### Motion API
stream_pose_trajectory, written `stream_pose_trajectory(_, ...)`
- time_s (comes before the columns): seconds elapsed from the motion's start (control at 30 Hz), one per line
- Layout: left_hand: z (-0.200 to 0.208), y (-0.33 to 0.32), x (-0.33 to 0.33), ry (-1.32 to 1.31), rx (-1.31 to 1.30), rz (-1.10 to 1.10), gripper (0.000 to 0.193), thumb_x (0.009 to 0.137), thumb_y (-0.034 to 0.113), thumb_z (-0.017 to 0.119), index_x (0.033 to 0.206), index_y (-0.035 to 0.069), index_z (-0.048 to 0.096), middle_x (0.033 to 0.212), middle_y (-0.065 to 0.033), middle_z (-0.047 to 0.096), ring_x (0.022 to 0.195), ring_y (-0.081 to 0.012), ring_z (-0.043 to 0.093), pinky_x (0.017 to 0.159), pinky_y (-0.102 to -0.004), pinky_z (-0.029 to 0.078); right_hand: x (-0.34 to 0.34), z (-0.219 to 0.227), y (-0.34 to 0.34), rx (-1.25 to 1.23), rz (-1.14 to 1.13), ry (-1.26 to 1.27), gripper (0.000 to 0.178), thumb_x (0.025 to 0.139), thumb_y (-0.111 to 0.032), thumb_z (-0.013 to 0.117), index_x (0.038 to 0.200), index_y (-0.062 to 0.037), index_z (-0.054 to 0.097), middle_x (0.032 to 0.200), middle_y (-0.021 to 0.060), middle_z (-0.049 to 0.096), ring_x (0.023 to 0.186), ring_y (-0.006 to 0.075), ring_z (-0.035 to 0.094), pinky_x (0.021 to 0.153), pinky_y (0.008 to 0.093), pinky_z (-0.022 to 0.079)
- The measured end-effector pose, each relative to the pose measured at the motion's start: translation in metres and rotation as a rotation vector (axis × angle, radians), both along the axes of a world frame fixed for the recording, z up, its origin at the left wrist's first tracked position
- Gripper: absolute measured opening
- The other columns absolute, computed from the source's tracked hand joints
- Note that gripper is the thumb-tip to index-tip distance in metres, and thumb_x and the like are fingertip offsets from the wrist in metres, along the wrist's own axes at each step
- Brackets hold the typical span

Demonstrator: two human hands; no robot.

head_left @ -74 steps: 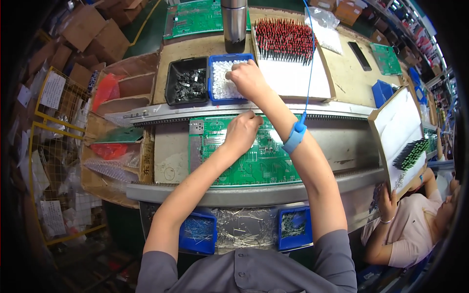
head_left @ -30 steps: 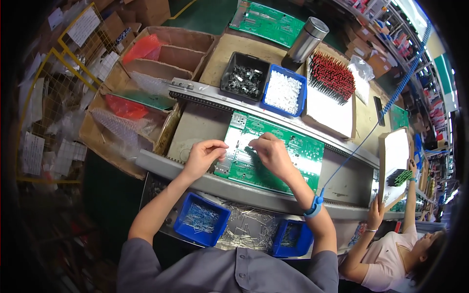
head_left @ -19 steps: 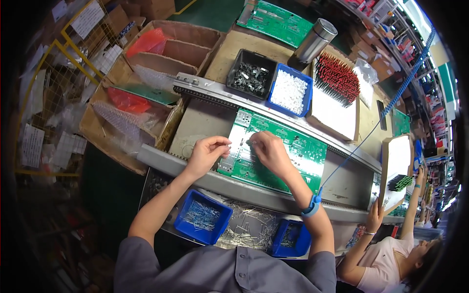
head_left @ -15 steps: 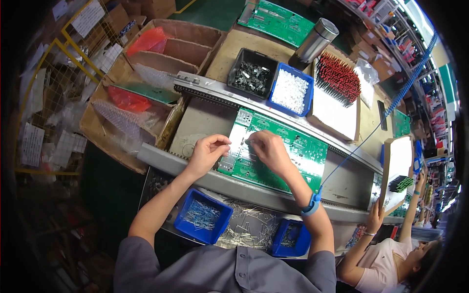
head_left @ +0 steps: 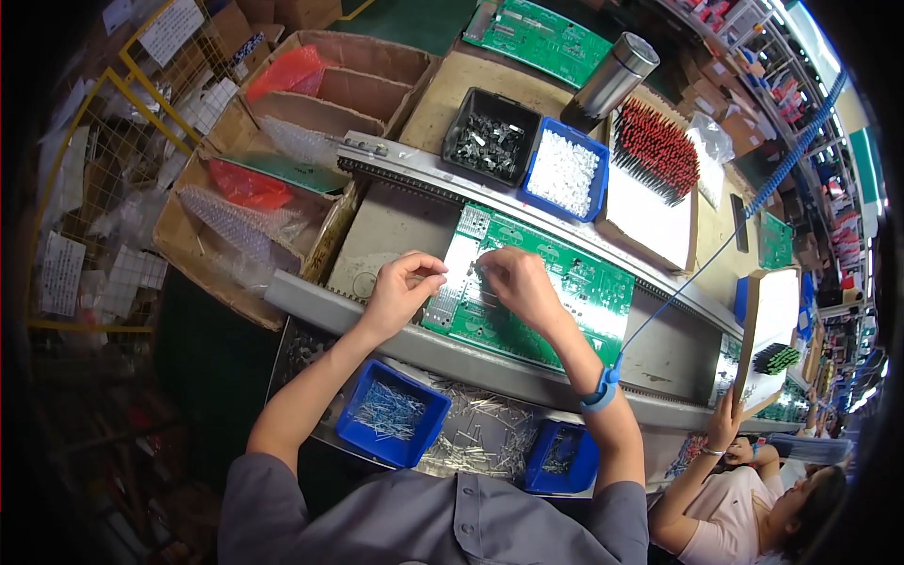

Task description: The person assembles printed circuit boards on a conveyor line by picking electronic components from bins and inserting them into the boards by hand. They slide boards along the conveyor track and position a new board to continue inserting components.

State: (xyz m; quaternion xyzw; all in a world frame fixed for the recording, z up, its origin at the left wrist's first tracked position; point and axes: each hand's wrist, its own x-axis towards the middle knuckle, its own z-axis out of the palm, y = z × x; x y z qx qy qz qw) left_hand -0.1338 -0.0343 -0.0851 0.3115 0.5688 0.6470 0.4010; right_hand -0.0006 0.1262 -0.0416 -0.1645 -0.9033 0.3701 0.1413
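Observation:
A green circuit board [head_left: 593,294] lies on the rail track in front of me, with a bright silvery strip near its left end. My right hand [head_left: 520,290] is over the left part of the board, its fingertips pinched together close to the surface. Whatever they hold is too small to make out. Beside the board's left edge hovers my left hand [head_left: 405,294], thumb and fingertips drawn together. Anything between them is likewise hidden. A blue wrist strap [head_left: 603,388] with a coiled cord circles my right wrist.
Beyond the rail stand a black bin of dark parts [head_left: 488,146], a blue bin of white parts [head_left: 565,174], a steel flask [head_left: 617,75] and a box of red-topped parts [head_left: 654,151]. Blue bins [head_left: 394,414] sit below. Left is a divided carton [head_left: 282,169]. A co-worker [head_left: 725,513] sits right.
My hands have stayed almost in place, both still pinched. The co-worker's far arm has come down from its raised reach. The view has shifted very slightly.

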Motion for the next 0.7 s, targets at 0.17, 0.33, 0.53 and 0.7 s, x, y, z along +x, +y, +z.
stream_pose_trajectory(0.17, -0.0007, -0.0009, -0.0005, 0.046, -0.001, 0.006, 0.013, 0.086, 0.0, 0.058, 0.099, -0.002, 0.06, 0.09, -0.0029, 0.061, 0.08, -0.0073, 0.059, 0.07, -0.0208, 0.049, -0.0022, 0.0004, 0.0012, 0.023, 0.015, -0.036, 0.014, 0.076, -0.001, 0.061, 0.089, -0.0006, 0.067, 0.079, 0.0159, 0.062, 0.067, 0.0278, 0.061, 0.062, 0.0339, 0.049)
stream_pose_trajectory(0.33, 0.0013, -0.001, -0.0004, -0.004, -0.023, -0.017, 0.014, 0.086, 0.0, 0.059, 0.1, -0.002, 0.06, 0.09, -0.0029, 0.062, 0.08, -0.0068, 0.059, 0.07, -0.0203, 0.049, -0.0032, -0.003, 0.002, 0.036, 0.048, -0.045, 0.014, 0.076, -0.001, 0.062, 0.088, -0.0008, 0.068, 0.082, 0.0163, 0.064, 0.07, 0.0275, 0.062, 0.064, 0.0342, 0.05)
stream_pose_trajectory(0.53, 0.0017, -0.0018, -0.0001, 0.003, -0.024, -0.017, 0.014, 0.086, -0.001, 0.059, 0.1, -0.002, 0.06, 0.09, -0.0027, 0.062, 0.078, -0.0065, 0.059, 0.07, -0.0198, 0.049, -0.0071, -0.004, 0.0004, 0.0, 0.027, -0.048, 0.015, 0.075, -0.002, 0.062, 0.089, 0.0004, 0.066, 0.084, 0.016, 0.065, 0.071, 0.0287, 0.063, 0.065, 0.0347, 0.051)
stream_pose_trajectory(0.7, 0.0022, -0.0018, -0.0001, 0.003, -0.023, -0.02, 0.013, 0.085, -0.001, 0.059, 0.099, -0.002, 0.06, 0.09, -0.003, 0.062, 0.078, -0.0065, 0.059, 0.07, -0.0199, 0.049, -0.0095, -0.0081, -0.002, 0.143, 0.059, -0.01, 0.016, 0.072, 0.001, 0.06, 0.087, -0.0014, 0.064, 0.081, 0.0166, 0.065, 0.074, 0.0321, 0.062, 0.069, 0.0376, 0.05)
